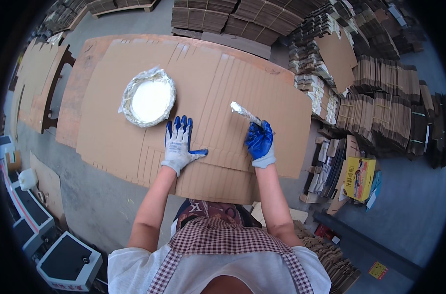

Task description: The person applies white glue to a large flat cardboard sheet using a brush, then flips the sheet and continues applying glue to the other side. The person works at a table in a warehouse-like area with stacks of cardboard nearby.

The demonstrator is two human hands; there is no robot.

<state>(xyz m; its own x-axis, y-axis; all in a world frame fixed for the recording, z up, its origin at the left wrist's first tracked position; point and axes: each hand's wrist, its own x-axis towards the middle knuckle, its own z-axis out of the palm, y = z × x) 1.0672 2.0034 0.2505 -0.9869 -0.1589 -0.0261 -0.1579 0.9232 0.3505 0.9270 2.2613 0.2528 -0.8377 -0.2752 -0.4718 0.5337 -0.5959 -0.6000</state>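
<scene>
Head view: I see the left hand spread flat on cardboard, glove print blurred; the right hand grips a white-smeared tool, lower end hidden.

Soft, even light (the white paste looks brightest) meets bowed, blackened edges.

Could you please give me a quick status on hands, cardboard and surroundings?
Left hand gloved, spread flat on layered cardboard sheets. Right hand gripping a narrow white-coated tool. Plastic-wrapped bowl of white paste on the cardboard, beyond left hand.
</scene>
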